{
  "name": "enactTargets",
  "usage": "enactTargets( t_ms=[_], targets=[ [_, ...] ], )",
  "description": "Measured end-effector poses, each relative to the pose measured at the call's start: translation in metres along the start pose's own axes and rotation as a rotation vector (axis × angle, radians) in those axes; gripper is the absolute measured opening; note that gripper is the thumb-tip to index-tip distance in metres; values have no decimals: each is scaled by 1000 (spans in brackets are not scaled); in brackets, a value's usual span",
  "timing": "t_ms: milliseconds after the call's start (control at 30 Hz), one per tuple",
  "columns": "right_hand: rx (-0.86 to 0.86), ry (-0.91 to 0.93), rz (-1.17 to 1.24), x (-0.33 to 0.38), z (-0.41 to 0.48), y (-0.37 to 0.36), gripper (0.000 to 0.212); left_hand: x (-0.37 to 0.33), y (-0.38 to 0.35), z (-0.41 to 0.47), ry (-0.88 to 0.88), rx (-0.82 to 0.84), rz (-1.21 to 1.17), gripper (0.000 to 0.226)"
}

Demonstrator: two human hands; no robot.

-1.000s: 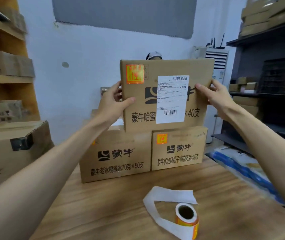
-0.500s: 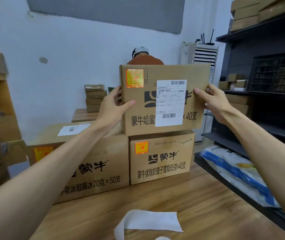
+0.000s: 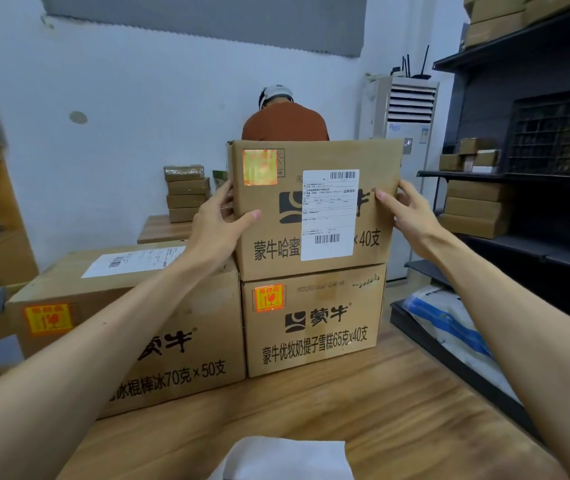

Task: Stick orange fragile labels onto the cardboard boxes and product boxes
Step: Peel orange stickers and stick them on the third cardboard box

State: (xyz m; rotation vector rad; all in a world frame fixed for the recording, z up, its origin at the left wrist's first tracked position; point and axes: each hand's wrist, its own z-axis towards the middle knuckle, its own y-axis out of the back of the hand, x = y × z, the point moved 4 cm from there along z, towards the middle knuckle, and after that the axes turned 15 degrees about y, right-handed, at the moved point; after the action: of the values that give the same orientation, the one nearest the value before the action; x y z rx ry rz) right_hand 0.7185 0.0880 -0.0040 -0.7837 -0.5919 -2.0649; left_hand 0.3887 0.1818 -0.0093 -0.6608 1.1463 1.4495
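Orange label (image 3: 260, 167) already on the top box (image 3: 314, 216)?
— Yes, at its 11 o'clock corner. It sits on the lower box (image 3: 314, 334), long axis 9 to 3; the left grip (image 3: 221, 220) clasps the 9 o'clock edge, the right grip (image 3: 411, 209) the 3 o'clock edge.

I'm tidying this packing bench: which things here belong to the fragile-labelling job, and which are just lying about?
Job: top carton, gripped by the left hand and right hand; lower carton; wide left carton; an orange label on each; white backing strip.
Lying about: blue-and-white bag; air conditioner; dark shelving.
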Motion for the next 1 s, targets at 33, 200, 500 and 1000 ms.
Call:
enactTargets(
  t_ms=[33,200,500,1000],
  targets=[
    [7,1,5,-2,0,-3,50,-1,-1,-2,2,-11,11,68],
    [49,-14,-43,-1,-3,-13,56,-3,-1,-9,4,-64,87,74],
    [-168,142,-416,55,-36,-16,53,-16,44,-44,-17,-95,336,64],
    [452,481,-561,183,-200,-253,42,18,265,-220,45,-189,1170,45]
  ],
)
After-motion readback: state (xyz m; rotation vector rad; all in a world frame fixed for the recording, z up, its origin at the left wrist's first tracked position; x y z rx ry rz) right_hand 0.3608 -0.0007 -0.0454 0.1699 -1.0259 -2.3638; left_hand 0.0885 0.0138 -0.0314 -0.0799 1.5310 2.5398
